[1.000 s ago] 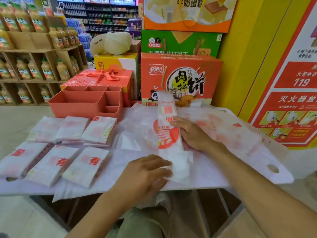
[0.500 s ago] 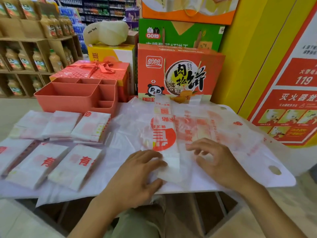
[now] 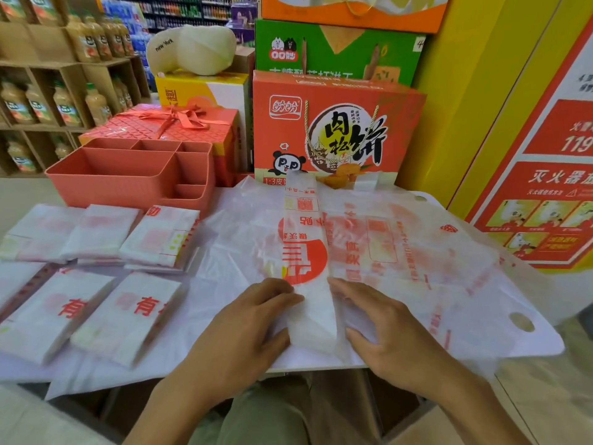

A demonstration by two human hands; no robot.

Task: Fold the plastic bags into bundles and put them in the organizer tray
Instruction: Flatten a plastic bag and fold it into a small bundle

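- The folded plastic bag [image 3: 305, 252] lies in the middle of the tabletop [image 3: 321, 365]. It is a long thin strip that runs from 6 o'clock up to 12 o'clock. It has red print on it, and its near end is plain white.
- The left hand [image 3: 253, 326] is at 9 o'clock of the strip's near end. Its grip is open and has hold of nothing. The fingers are nearly straight and the tips touch the strip's left edge.
- The right hand [image 3: 385, 329] is at 3 o'clock of the same end. Its grip is open too. The fingers are spread, and the first finger lies along the strip's right edge.
- Under the strip lie flat plastic bags [image 3: 417, 252], spread wide. They reach out to 3 o'clock and hang over the tabletop's edge there.
- At 9 o'clock of the strip lie folded bundles [image 3: 128, 316] in two rows. The far row has three.
- The organizer tray [image 3: 106, 184] stands at 10 o'clock, just behind the far row. It is pink-red and has many little rooms inside.
- Behind the tray sits a red gift box [image 3: 160, 123] with a bow.
- At 12 o'clock stands an orange box [image 3: 337, 130] with a panda on it. The strip's far end reaches up to it. A green box [image 3: 337, 49] sits on top.
- At 11 o'clock a cream cap [image 3: 192, 49] rests on a yellow box [image 3: 199, 91].
- Shelves [image 3: 64, 101] of bottles are far off at 10 o'clock.
- A red poster [image 3: 552, 187] hangs at 2 o'clock.
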